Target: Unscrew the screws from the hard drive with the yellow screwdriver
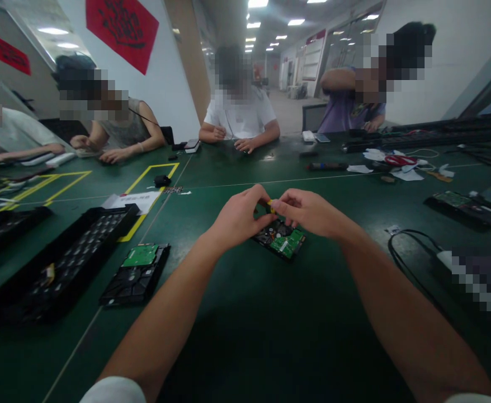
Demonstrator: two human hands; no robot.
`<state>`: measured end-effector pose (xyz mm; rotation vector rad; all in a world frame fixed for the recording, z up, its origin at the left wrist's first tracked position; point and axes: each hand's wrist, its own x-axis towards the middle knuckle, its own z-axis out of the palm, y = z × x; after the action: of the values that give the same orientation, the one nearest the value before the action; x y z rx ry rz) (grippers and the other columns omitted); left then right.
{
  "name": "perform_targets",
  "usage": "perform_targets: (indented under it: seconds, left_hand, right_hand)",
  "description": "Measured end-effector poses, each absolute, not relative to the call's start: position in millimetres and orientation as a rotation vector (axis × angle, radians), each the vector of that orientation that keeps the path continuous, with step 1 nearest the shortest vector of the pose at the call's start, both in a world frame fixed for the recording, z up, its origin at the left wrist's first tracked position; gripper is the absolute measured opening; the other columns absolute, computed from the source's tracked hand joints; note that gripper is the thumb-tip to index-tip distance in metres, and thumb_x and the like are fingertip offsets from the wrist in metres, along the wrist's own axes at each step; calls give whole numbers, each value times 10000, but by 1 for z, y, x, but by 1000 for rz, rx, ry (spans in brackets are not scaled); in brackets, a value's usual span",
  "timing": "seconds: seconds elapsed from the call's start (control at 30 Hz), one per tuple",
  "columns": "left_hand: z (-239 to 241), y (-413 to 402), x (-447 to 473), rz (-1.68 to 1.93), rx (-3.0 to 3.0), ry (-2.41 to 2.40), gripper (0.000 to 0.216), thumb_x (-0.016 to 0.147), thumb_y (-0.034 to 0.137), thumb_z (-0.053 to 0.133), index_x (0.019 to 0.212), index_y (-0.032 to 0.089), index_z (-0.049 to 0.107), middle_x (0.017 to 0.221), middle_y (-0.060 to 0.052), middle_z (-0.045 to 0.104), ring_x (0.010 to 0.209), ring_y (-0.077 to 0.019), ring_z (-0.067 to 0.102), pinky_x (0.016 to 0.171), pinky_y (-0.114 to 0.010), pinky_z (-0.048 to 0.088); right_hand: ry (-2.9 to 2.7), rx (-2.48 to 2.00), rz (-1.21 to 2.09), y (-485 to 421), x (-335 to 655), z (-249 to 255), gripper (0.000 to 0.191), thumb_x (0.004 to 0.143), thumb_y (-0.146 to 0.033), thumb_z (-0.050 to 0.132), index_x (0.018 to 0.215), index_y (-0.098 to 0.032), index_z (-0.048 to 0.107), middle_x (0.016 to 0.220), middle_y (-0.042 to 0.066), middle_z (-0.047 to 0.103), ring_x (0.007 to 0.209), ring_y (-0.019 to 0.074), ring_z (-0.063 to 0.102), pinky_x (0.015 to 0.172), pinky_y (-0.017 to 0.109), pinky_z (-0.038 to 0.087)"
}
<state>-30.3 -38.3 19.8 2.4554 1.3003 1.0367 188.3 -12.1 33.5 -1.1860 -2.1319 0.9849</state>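
In the head view, a hard drive [286, 242] with a green circuit board lies on the dark green table in front of me. Just over its far edge my two hands meet. My left hand [245, 215] curls with thumb and forefinger drawn together at a small yellow piece [273, 208], whose kind I cannot make out. From the other side, my right hand [306, 211] pinches the same piece, its thumb pressed against it. My fingers cover part of the drive. Left of my left forearm rests a second hard drive [135, 274], board side up.
Long black trays [71, 260] stand at the left, near a paper sheet [132, 200]. Another drive [466, 208], a black cable [400, 240] and crumpled scraps [409, 170] lie right. A black marker-like stick [327, 167] lies farther back. Several people sit across the table.
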Motion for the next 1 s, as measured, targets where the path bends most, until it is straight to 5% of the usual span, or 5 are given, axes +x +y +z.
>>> perform_targets:
  seconds: [0.13,0.33,0.57,0.8,1.0]
  left_hand:
    - [18,-35,-38,1054,2268,1196,315,828,286,796,1047,204,585,1021,-46,719,836,-176,695,731,-309,543]
    - [17,-33,-38,1040,2349,1080,443,886,195,688,1322,244,629,1210,-65,720,1022,-199,699,844,-321,567]
    - [16,-35,-29,1053,2297,1046,348,923,197,634,1258,236,718,1286,-72,721,1115,-212,681,876,-331,588]
    - [6,-32,-18,1117,1938,929,291,925,392,707,1142,210,773,1164,-88,741,886,-183,695,693,-297,603]
    - [2,-30,-14,1251,1950,871,163,882,357,775,941,206,792,1074,-92,727,1008,-211,676,785,-323,588]
  right_hand:
    - [-2108,-1328,848,-12,203,35,552,973,-718,520,983,-185,663,795,55,706,680,184,648,634,304,463]
    - [-2150,-1616,416,-7,220,-18,413,951,-517,656,1162,-163,686,1141,157,695,1021,290,658,863,401,499]
    - [-2032,-1727,538,-22,229,-82,546,1005,-538,543,1384,-154,621,1288,195,600,999,282,674,875,408,513]
    - [-1998,-1620,610,-22,231,-92,444,1020,-498,518,1253,-166,698,1205,138,637,947,228,651,824,359,497]
    - [-2003,-1554,590,-23,228,-94,401,1004,-441,557,1260,-161,688,1197,129,653,940,220,634,817,355,485]
